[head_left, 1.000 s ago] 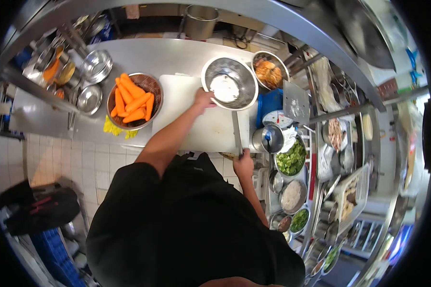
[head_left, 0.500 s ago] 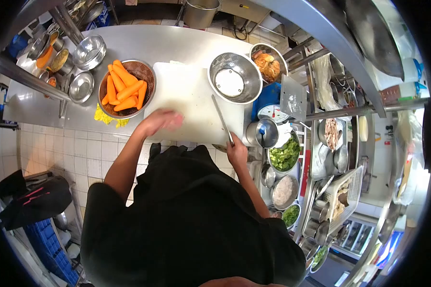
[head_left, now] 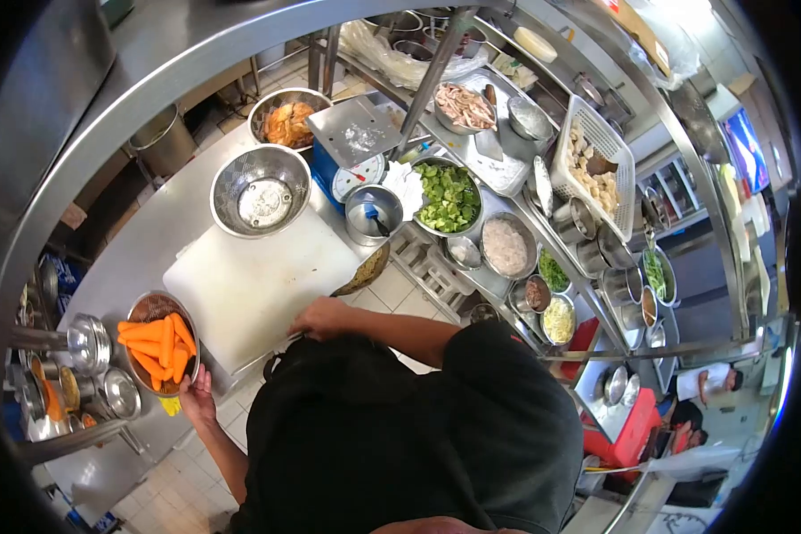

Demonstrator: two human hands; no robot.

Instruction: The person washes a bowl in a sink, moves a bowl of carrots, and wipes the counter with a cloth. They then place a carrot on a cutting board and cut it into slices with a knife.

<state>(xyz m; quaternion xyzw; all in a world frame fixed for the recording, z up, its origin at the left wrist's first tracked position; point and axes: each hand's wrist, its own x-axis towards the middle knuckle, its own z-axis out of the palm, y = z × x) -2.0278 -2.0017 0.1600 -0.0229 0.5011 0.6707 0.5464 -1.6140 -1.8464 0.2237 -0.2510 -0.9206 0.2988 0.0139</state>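
Observation:
My left hand (head_left: 198, 396) is at the near rim of a perforated metal bowl (head_left: 140, 311) of peeled carrots (head_left: 156, 343). Its fingers are apart and look to touch the bowl's side. Close to my body, at the front edge of the white cutting board (head_left: 258, 280), my right hand (head_left: 322, 318) is closed with curled fingers. It holds the knife, most of which is hidden by the hand and my dark clothing. On the board's far end rests a metal colander (head_left: 262, 191) with nothing inside.
Right of the board stand a scale (head_left: 358, 178), a metal pot (head_left: 372, 214) with a blue-handled tool, and a bowl of chopped greens (head_left: 448, 196). Another bowl (head_left: 289, 120) holds orange-red food. Steel posts and a shelf rail (head_left: 133, 98) frame the counter. People (head_left: 703, 387) are far right.
My view has turned to the right. My left hand has gone from above the board to the carrot bowl. My right hand has drawn the knife back to the board's front edge.

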